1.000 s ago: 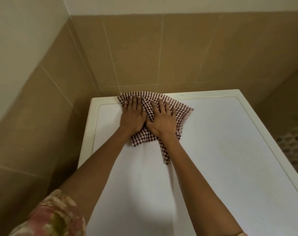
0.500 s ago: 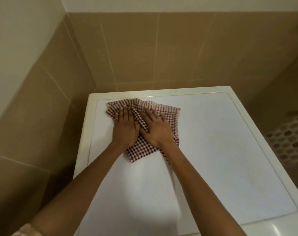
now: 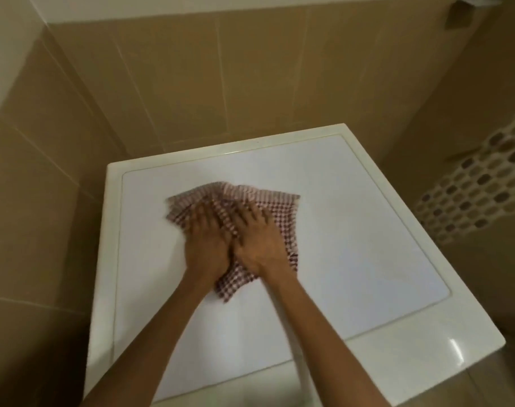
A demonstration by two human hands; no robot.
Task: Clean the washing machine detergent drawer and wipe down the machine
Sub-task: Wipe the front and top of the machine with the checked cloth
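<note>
A red-and-white checked cloth lies spread on the flat white top of the washing machine, near its middle. My left hand and my right hand lie side by side on the cloth, palms down, fingers stretched forward and pressing it onto the top. The fingers are blurred by motion. The detergent drawer is not in view.
Tan tiled walls close in behind and to the left of the machine. On the right, lower down, is a patterned mat with oval holes. The machine's cream rim runs along the near right edge.
Both hands have drawn the cloth back from the far edge of the top toward me, to about the middle. The view has tilted, showing more of the machine's near edge.
</note>
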